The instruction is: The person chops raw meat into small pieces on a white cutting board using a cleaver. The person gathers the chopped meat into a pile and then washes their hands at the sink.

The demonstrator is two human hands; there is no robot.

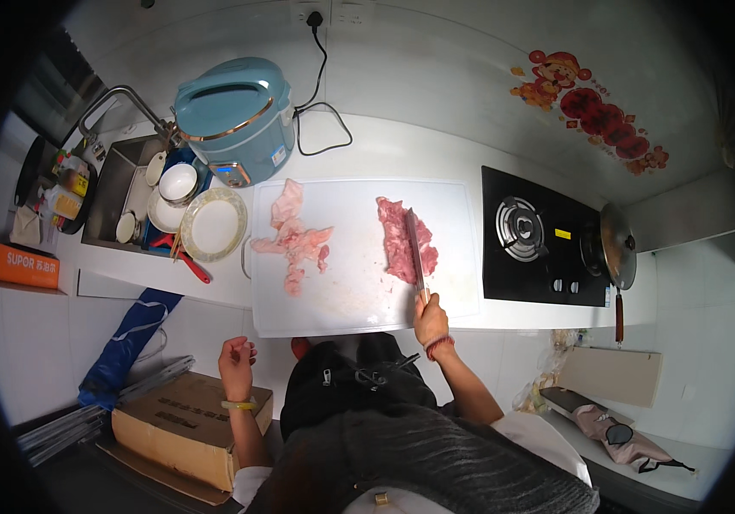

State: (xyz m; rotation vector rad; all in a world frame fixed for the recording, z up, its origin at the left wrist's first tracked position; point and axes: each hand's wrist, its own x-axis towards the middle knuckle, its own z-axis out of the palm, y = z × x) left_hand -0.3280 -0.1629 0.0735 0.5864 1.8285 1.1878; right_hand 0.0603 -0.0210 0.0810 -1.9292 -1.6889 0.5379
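Observation:
My right hand [431,319] grips the handle of a kitchen knife [415,241], whose blade rests over a pile of raw, cut pink meat [398,247] on the right part of a white cutting board [354,308]. Paler raw pieces, seemingly skin or fat [293,238], lie spread on the board's left part. My left hand [237,363] hangs in front of the counter, left of the board's near edge, with its fingers curled; whether anything is inside them cannot be told.
A blue rice cooker [239,122] stands behind the board's left corner. Plates [214,225], bowls [178,184] and a red-handled utensil [197,270] sit by the sink [110,218]. To the right are a black gas hob [547,257] and a lidded pan [618,247]. A cardboard box [181,424] stands below left.

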